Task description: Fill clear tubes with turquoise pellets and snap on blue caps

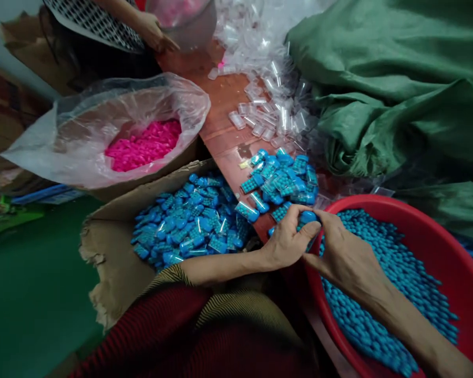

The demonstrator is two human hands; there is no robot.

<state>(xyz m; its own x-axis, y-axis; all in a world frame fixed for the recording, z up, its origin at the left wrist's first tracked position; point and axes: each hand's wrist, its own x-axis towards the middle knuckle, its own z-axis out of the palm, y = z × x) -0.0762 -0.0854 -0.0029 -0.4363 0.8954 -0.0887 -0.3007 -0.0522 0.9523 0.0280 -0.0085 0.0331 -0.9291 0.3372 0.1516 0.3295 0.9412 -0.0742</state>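
Note:
My left hand (287,239) and my right hand (345,257) meet at the near rim of a red basin (453,262) full of small blue pieces (402,273). Both hands are closed, pinching together on one small blue-filled clear capsule (308,216) between their fingertips. Just beyond the hands lies a heap of filled blue capsules (284,178) on the reddish table (220,105). To the left, a cardboard box (110,252) holds many more filled blue capsules (189,220).
A clear bag of pink pieces (144,144) sits in a box at the left. Empty clear capsules (268,100) are piled at the back. Green cloth (398,84) covers the right side. Another person's hand (153,31) holds a container at the top.

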